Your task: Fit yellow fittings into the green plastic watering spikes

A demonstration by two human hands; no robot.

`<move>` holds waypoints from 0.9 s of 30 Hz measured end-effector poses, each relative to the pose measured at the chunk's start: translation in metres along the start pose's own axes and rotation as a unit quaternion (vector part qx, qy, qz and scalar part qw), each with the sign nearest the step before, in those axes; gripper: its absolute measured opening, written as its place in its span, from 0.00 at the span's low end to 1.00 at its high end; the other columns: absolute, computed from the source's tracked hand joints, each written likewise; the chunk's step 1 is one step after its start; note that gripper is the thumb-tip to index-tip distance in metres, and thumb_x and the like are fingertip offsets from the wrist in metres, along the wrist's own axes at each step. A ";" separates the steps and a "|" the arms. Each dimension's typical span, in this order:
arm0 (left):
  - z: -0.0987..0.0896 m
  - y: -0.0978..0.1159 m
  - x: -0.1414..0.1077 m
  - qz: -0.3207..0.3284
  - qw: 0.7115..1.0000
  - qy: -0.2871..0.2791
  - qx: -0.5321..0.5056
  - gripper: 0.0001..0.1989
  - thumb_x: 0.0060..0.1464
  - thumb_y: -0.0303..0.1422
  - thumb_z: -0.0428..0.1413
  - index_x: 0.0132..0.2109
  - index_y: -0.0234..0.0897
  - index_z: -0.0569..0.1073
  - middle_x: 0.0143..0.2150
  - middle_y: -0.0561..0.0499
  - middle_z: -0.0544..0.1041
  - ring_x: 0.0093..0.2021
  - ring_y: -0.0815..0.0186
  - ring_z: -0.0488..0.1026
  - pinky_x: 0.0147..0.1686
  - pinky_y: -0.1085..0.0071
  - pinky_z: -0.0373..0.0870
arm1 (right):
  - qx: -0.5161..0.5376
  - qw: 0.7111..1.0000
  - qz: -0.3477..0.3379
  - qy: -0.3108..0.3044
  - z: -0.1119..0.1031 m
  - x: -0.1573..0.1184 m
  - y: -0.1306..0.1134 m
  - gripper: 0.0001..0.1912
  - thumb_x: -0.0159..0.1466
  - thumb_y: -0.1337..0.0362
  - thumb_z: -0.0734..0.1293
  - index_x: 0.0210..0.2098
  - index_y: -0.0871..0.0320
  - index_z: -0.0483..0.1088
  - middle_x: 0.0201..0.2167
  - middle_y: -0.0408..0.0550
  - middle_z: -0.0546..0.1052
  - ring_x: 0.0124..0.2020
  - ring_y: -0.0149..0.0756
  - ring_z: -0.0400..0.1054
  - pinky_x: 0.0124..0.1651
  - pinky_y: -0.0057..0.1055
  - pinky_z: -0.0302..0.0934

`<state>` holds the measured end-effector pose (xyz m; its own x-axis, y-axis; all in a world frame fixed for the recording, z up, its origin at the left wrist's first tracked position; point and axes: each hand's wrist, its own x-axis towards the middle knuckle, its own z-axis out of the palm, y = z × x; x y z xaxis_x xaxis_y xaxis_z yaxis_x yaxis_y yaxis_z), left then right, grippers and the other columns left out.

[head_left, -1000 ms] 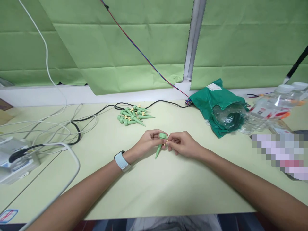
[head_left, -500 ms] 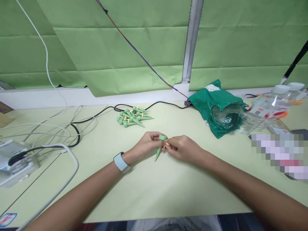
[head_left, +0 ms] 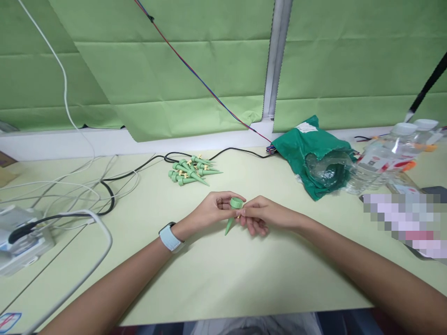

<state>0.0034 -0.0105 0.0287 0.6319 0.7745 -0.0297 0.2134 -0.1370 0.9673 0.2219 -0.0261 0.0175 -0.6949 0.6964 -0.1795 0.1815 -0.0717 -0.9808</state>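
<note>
A green plastic watering spike (head_left: 236, 203) points tip-down over the table, its wide ring-like top facing up. My left hand (head_left: 217, 207) is closed around it from the left, hiding part of its shaft. From the right, the thumb and forefinger of my right hand (head_left: 260, 214) pinch the small yellow valve (head_left: 239, 216) on the spike's side; its other fingers hang loosely curled below. The fingers cover most of that valve. Beyond my left hand lies a pile of similar green spikes (head_left: 190, 172) with yellow valves.
White and black cables (head_left: 111, 195) tangle on the left beside a white power strip (head_left: 26, 242). At the back right sit a torn green plastic bag (head_left: 296, 149) and clear water bottles (head_left: 387, 153). A blurred-out flat item (head_left: 401, 223) lies at the right.
The fingers of my right hand have shifted from a closed curl to a thumb-and-forefinger pinch with the others lowered. The spike stays in my left hand, its top tipped slightly toward me.
</note>
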 end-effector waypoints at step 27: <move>0.003 -0.008 0.002 -0.004 0.998 0.060 -0.002 0.17 0.55 0.35 0.62 0.51 0.33 0.78 0.34 0.45 0.81 0.35 0.60 0.78 0.37 0.66 0.71 | -0.394 0.892 -0.100 0.197 0.020 -0.003 0.009 0.15 0.72 0.62 0.58 0.34 0.59 0.73 0.28 0.47 0.78 0.26 0.31 0.69 0.30 0.26 0.54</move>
<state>0.0050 -0.0094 0.0197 0.5357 0.8444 -0.0078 0.2148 -0.1273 0.9683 0.2118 -0.0428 0.0077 -0.4977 0.8470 0.1868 0.6220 0.4986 -0.6037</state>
